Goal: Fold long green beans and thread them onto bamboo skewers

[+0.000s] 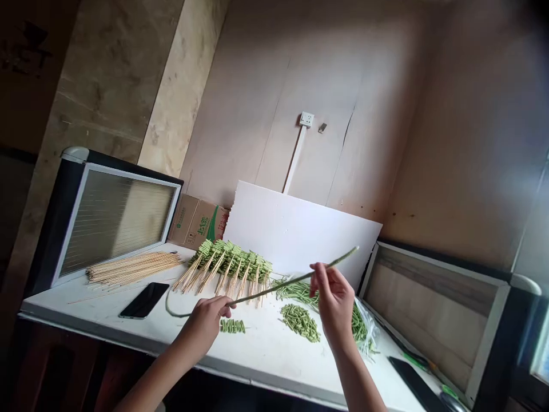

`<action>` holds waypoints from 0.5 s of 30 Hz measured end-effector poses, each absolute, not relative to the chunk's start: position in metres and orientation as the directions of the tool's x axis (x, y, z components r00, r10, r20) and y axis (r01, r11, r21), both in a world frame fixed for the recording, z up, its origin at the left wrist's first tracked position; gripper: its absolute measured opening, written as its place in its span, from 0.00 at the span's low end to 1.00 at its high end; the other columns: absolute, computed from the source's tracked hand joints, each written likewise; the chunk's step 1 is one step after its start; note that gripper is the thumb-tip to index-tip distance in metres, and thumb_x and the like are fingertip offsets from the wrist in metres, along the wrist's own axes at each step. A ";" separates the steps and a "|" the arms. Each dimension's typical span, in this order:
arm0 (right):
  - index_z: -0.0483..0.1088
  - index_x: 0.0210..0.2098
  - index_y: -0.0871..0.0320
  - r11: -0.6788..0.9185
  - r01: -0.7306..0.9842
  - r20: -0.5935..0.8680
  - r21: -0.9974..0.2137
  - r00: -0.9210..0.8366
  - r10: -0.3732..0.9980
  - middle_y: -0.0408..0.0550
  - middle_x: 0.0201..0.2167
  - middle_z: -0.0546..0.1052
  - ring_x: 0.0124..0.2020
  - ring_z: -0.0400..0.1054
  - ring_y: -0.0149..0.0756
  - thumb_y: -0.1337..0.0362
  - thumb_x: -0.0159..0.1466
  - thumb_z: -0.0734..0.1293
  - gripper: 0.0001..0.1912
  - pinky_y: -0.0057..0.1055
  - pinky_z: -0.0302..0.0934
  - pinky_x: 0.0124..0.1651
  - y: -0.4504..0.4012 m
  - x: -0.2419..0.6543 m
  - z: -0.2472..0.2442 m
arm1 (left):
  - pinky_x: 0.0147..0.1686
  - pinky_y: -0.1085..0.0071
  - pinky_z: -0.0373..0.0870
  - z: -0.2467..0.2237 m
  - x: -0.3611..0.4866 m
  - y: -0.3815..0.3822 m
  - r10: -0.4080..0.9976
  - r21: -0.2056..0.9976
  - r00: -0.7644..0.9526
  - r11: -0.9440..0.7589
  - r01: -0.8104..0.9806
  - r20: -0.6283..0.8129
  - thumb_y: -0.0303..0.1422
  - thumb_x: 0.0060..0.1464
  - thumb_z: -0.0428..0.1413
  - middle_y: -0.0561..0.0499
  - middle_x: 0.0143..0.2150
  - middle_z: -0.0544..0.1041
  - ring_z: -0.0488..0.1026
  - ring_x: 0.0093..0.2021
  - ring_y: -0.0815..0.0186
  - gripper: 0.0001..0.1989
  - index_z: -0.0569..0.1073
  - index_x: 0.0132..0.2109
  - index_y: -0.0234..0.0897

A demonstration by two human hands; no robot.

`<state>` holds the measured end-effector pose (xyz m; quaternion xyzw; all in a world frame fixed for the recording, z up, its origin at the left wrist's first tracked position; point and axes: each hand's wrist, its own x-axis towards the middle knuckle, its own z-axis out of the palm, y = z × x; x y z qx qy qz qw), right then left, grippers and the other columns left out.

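A long green bean [274,289] stretches between my two hands above the table. My left hand [210,317] pinches it, and its curved tail hangs out to the left. My right hand [331,292] grips it toward the other end, whose tip points up and to the right. Just beyond my left hand lies a short skewered row of bean pieces [232,326]. A pile of cut bean pieces [300,322] sits between the hands, nearer the right one. Behind it, uncut long beans [300,290] spread out from a clear plastic bag [369,332], partly hidden by my right hand.
Finished bean skewers [231,257] are stacked at the back. Bare bamboo sticks [132,268] and a phone [144,300] lie at left. A cardboard box [197,220] and white board [295,229] stand behind. A dark flat object [416,382] and green-handled scissors [450,392] lie at right.
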<state>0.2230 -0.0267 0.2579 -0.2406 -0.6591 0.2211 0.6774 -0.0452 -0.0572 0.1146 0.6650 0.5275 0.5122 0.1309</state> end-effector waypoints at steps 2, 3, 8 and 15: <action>0.76 0.43 0.57 0.723 -0.089 0.721 -0.685 0.057 0.690 0.38 0.19 0.66 0.18 0.58 0.27 0.46 0.67 0.70 0.19 0.25 0.55 0.19 -0.021 0.239 0.238 | 0.48 0.64 0.72 0.108 -0.054 -0.050 0.860 0.718 -0.070 -0.374 0.587 0.505 0.29 0.59 0.48 0.43 0.40 0.81 0.77 0.44 0.56 0.16 0.81 0.45 0.37; 0.75 0.44 0.57 0.685 -0.140 0.683 -0.715 0.066 0.727 0.37 0.19 0.64 0.18 0.56 0.26 0.46 0.67 0.70 0.21 0.24 0.52 0.19 -0.018 0.247 0.229 | 0.49 0.64 0.72 0.105 -0.057 -0.047 0.872 0.719 -0.059 -0.361 0.594 0.486 0.29 0.59 0.49 0.43 0.40 0.82 0.78 0.44 0.56 0.16 0.81 0.45 0.37; 0.76 0.40 0.59 0.532 -0.156 0.536 -0.832 0.016 0.844 0.43 0.24 0.70 0.21 0.58 0.28 0.45 0.64 0.73 0.22 0.26 0.53 0.21 -0.004 0.280 0.197 | 0.51 0.65 0.70 0.094 -0.063 -0.034 0.904 0.696 -0.009 -0.323 0.641 0.427 0.30 0.61 0.47 0.42 0.41 0.82 0.78 0.46 0.56 0.18 0.81 0.43 0.36; 0.79 0.38 0.59 0.382 -0.006 0.380 -0.924 -0.106 0.919 0.50 0.26 0.78 0.27 0.70 0.38 0.46 0.54 0.79 0.24 0.29 0.60 0.24 -0.008 0.309 0.188 | 0.56 0.63 0.67 0.081 -0.077 -0.020 0.970 0.621 0.030 -0.179 0.763 0.242 0.35 0.64 0.45 0.41 0.47 0.79 0.75 0.51 0.53 0.20 0.82 0.41 0.38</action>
